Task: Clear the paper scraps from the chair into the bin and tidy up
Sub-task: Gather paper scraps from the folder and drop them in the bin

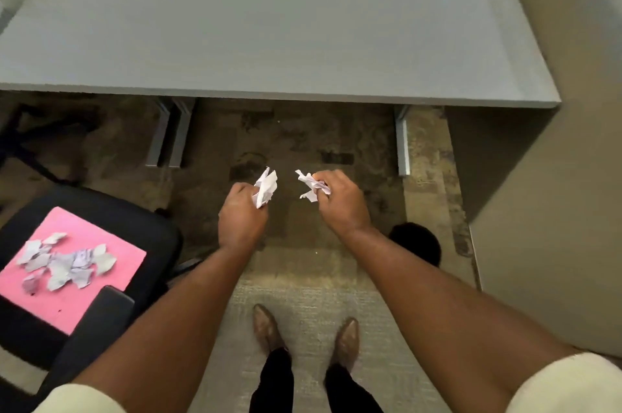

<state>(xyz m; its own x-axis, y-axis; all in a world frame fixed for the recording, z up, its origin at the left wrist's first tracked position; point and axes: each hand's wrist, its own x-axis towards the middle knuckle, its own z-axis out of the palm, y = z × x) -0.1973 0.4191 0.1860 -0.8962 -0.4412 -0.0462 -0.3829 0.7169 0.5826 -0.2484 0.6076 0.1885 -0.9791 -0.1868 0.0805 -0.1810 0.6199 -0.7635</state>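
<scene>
My left hand (pixel 240 215) is closed around a crumpled white paper scrap (pixel 266 187), held over the carpet in front of the desk. My right hand (pixel 340 202) grips another crumpled scrap (pixel 311 185), a short gap from the left one. At the lower left stands a black chair (pixel 158 237) with a pink sheet (pixel 67 306) on its seat. Several torn paper scraps (pixel 65 262) lie in a loose pile on that sheet. A dark round shape (pixel 417 241), partly hidden behind my right forearm, sits on the floor; I cannot tell whether it is the bin.
A large grey desk (pixel 269 42) spans the top, its front edge just beyond my hands, with metal legs (pixel 171 133) beneath. A beige wall or panel (pixel 555 210) closes off the right. My feet (pixel 303 335) stand on patterned carpet.
</scene>
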